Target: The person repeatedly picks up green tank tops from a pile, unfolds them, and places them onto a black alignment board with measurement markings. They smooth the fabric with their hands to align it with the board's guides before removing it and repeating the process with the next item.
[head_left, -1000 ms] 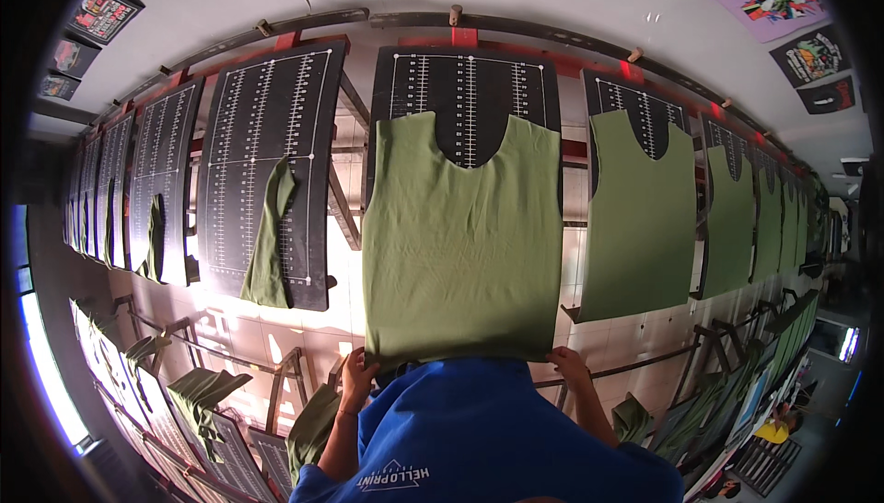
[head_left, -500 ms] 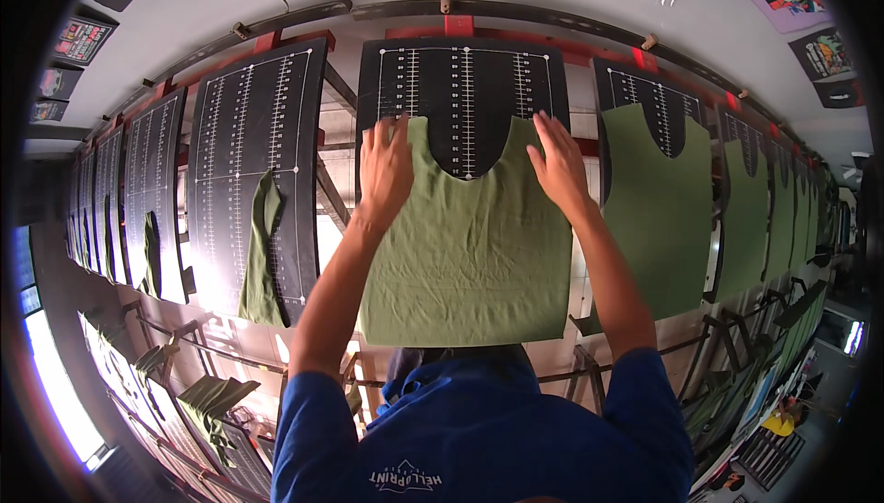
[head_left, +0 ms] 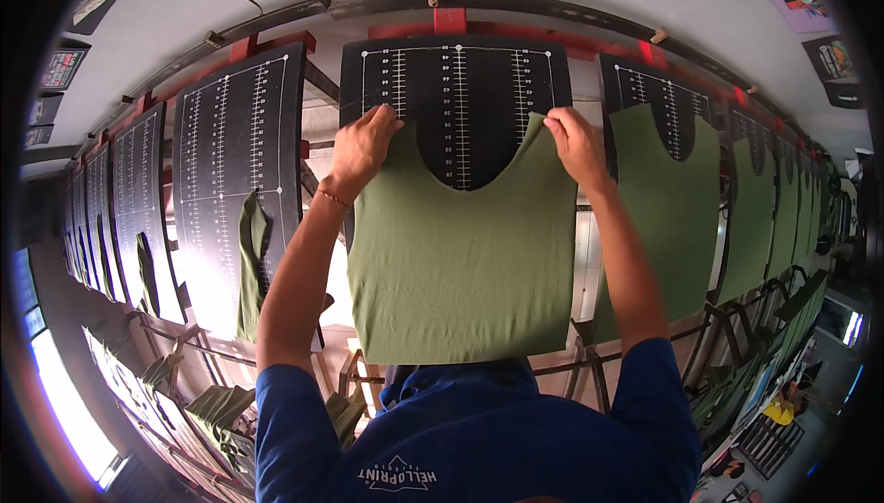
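A green cut fabric panel (head_left: 460,273) with a scooped neckline hangs over the lower part of a black board (head_left: 497,89) marked with white rulers. My left hand (head_left: 366,141) is closed on the panel's left shoulder corner, fingers bent in a pinch. At the other shoulder corner, my right hand (head_left: 576,141) pinches the fabric between thumb and fingers. Between the two hands the cloth is drawn nearly flat, with its neckline curve showing against the board. The panel's bottom edge lies close to my body.
To the right, another green panel (head_left: 663,218) lies flat on its board, with several more beyond. On the left board (head_left: 212,135) rests a narrow folded green piece (head_left: 250,264). A dark rail (head_left: 516,8) runs behind the boards. Green fabric (head_left: 221,416) hangs at lower left.
My hands have gone from lying flat on the shoulders to gripping the corners. The two corners are pulled outward, the neckline sits slightly lower, and the wrinkles have smoothed.
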Demonstrator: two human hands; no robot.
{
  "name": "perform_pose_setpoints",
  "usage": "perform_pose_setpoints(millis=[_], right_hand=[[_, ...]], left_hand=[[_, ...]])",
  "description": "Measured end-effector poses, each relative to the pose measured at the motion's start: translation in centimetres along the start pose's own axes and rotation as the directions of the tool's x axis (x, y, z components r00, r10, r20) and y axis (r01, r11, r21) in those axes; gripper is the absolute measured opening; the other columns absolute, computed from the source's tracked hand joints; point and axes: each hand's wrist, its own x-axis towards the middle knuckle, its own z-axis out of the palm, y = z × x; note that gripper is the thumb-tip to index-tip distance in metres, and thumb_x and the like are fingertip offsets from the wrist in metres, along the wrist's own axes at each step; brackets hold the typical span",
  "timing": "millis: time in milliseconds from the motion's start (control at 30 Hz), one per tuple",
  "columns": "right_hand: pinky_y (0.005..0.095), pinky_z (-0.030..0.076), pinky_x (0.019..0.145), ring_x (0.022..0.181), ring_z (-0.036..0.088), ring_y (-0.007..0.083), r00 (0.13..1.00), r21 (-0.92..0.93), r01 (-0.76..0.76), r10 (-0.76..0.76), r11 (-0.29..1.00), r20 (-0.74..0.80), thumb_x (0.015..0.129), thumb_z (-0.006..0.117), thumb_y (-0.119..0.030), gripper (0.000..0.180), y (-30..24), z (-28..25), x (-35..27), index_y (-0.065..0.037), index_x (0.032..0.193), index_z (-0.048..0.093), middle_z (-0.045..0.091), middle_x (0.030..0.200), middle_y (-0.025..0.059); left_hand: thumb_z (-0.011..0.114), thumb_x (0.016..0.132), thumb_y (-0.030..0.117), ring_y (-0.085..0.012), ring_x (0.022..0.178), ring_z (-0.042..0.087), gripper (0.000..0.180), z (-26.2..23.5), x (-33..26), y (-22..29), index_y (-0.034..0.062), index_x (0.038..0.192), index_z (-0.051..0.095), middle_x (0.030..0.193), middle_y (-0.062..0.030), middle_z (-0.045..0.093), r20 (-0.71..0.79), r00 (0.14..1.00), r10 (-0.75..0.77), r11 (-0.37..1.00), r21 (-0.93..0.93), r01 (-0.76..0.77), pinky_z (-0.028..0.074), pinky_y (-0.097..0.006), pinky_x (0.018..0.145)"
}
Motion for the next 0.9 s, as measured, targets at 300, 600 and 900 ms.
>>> perform_pose_setpoints(millis=[300,600,900], right_hand=[[0.038,0.052,0.06,0.072,0.067,0.0307,0.998,-0.102,0.02,-0.013,0.995,0.062,0.096,0.065,-0.022,0.014,3.1,1.2,4.3,-0.009,0.094,0.062,0.067,0.085,0.0078],[0.0389,0.052,0.059,0.07,0.067,0.031,0.995,-0.126,0.022,-0.01,0.992,0.095,0.096,0.065,-0.024,0.013,4.0,2.5,5.1,-0.011,0.095,0.064,0.067,0.084,0.0066],[0.0381,0.053,0.057,0.068,0.067,0.0289,0.994,-0.168,0.043,-0.026,0.985,0.104,0.095,0.065,-0.026,0.014,4.1,2.7,5.2,-0.012,0.093,0.062,0.067,0.082,0.0048]], left_hand=[[0.059,0.098,0.025,-0.0402,0.074,0.065,0.021,0.0,4.8,-2.6,0.0079,0.094,0.048,0.087,-0.0119,0.065,0.044,0.997,0.058,0.996,0.058,-0.061,0.051,-0.048,0.058],[0.058,0.099,0.026,-0.0389,0.078,0.065,0.02,0.8,5.8,-3.9,0.0089,0.096,0.048,0.091,-0.0107,0.065,0.111,0.993,0.044,0.992,0.116,-0.057,0.052,-0.046,0.062],[0.056,0.1,0.027,-0.0343,0.073,0.068,0.016,1.6,5.9,-3.8,0.0119,0.096,0.051,0.089,-0.006,0.066,0.098,0.992,0.075,0.958,0.271,-0.099,0.055,-0.044,0.059]])
